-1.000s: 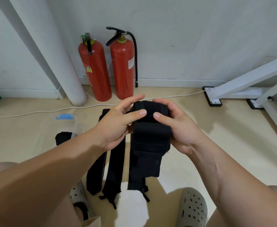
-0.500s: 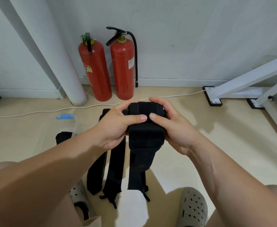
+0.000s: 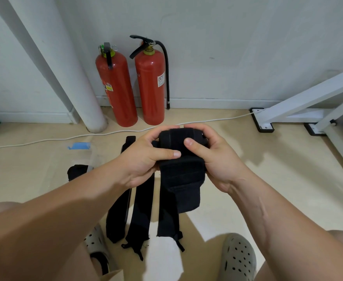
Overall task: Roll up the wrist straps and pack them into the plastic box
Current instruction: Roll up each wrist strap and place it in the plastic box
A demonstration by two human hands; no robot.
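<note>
Right, both hands are up off the floor and curled around one strap (image 3: 176, 138) - the left hand (image 3: 144, 159) clamps its near end with the thumb laid across the front, and the right hand (image 3: 213, 157) wraps the other end, thumb pressing on top of the coil. That two-thumb pinch looks deliberate: it stops the wound part springing open while the fingers behind turn it over. The tail (image 3: 183, 179) hangs straight down below the hands, so gravity holds it flat and feeds it in without creases. I'd say this roll is well begun, with a fair length left to take up. Below the left hand, loose straps (image 3: 142, 209) lie side by side on the floor, laid out lengthwise for easy picking; whether the narrow piece under the tail is a separate one, I can't tell. Out beyond the left forearm sits the clear box (image 3: 91, 157), within easy reach - and a dark bundle (image 3: 76, 173) seems to be in it, likely a strap packed already.
</note>
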